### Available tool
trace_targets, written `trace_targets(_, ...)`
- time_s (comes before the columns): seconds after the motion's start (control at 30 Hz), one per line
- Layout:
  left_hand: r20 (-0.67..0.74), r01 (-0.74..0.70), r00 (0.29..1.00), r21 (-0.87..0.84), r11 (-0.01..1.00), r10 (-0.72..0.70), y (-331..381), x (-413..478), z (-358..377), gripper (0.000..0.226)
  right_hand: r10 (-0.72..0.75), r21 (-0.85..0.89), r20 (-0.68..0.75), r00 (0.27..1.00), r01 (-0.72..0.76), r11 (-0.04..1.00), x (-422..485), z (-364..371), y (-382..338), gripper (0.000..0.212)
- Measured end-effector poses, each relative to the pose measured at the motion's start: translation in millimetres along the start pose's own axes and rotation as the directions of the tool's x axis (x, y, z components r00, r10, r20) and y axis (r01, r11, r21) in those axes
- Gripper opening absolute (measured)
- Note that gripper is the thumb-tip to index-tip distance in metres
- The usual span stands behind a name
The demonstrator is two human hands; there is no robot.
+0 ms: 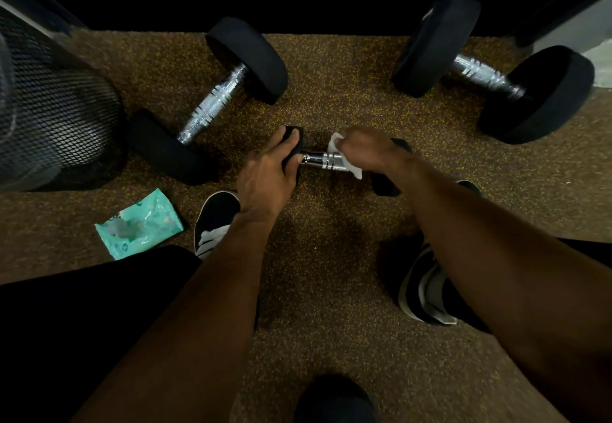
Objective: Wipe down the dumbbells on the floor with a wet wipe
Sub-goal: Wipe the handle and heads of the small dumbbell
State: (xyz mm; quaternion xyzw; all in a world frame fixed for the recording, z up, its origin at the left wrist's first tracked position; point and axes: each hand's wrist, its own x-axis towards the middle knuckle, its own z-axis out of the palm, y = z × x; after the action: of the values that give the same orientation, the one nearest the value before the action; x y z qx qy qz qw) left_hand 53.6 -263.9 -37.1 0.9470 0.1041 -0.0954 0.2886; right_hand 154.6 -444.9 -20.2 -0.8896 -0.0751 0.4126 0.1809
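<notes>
— Speckled brown floor [331, 98] fills my view, with dark shadow along the far edge. What is in the middle?

— I see a small dumbbell [323, 160] lying on the floor, right in the middle, just past my two shoes. Its shiny bar runs left to right.

— What are the hands doing?

— My left hand [265, 177] is wrapped around the black left end of the small dumbbell, fingers curled over it. My right hand [367, 151] is closed on a white wet wipe [337, 144], and the wipe is pressed on the right part of the shiny bar.

— What else is around?

— A big dumbbell [212, 101] lies far and to the left, tilted. Another big dumbbell [490, 74] lies far and to the right. A green wipes pack [139, 224] sits on the floor near my left shoe [215, 220]. My right shoe [427, 287] is nearer, under my right arm. A black mesh bin [49, 108] is at the far left edge.
</notes>
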Motion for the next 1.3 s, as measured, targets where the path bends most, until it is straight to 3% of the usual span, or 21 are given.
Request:
trace_targets(0.13,0.023,-0.014,1.000,-0.010,1.000,0.014,-2.2,0.9,-4.4,0.045,-0.033,0.146,0.079,0.996,0.021,0.989,-1.7,-2.0,-18.1,0.032)
trace_targets(0.2,0.025,-0.009,1.000,-0.032,0.999,0.010,-1.6,2.7,-6.1,0.045,-0.072,0.048,0.091,0.993,0.068,0.996,-5.9,0.5,-15.9,0.041)
trace_targets(0.3,0.032,0.010,0.999,-0.044,0.999,-0.009,2.5,6.6,-7.1,0.044,-0.194,-0.174,-0.043,0.980,0.183,0.968,-26.0,11.6,0.7,0.034)
trace_targets(0.4,0.041,-0.003,0.999,-0.035,0.999,0.005,6.8,11.7,-11.2,0.044,-0.171,-0.395,-0.201,0.964,0.080,0.915,-52.5,41.5,11.3,0.054)
trace_targets(0.47,0.033,-0.008,0.999,0.002,1.000,0.008,11.6,16.6,-15.4,0.042,-0.129,-0.468,-0.214,0.968,0.014,0.884,-57.3,60.6,7.4,0.060)
trace_targets(0.63,-0.022,0.042,0.999,0.109,0.993,-0.039,28.3,26.6,-24.5,0.025,-0.281,-0.564,-0.177,0.943,0.136,0.815,-49.5,78.7,10.4,0.072)
trace_targets(0.8,-0.036,0.021,0.999,0.100,0.995,-0.018,31.6,25.5,-25.6,0.031,-0.152,-0.518,-0.285,0.946,-0.019,0.855,-59.1,77.0,21.5,0.072)
trace_targets(1.03,0.129,-0.013,0.992,0.157,0.988,-0.007,24.0,48.2,-29.6,0.042,-0.333,-0.608,-0.184,0.925,0.159,0.778,-46.3,72.3,15.3,0.072)
trace_targets(1.2,0.198,0.049,0.978,0.119,0.992,-0.072,32.3,50.3,-20.0,0.047,-0.144,-0.477,-0.334,0.932,-0.035,0.878,-55.8,81.8,18.2,0.068)
trace_targets(1.3,0.205,0.079,0.974,0.088,0.993,-0.096,34.0,51.1,-17.0,0.050,-0.096,-0.400,-0.342,0.935,-0.053,0.915,-50.9,80.4,10.5,0.059)
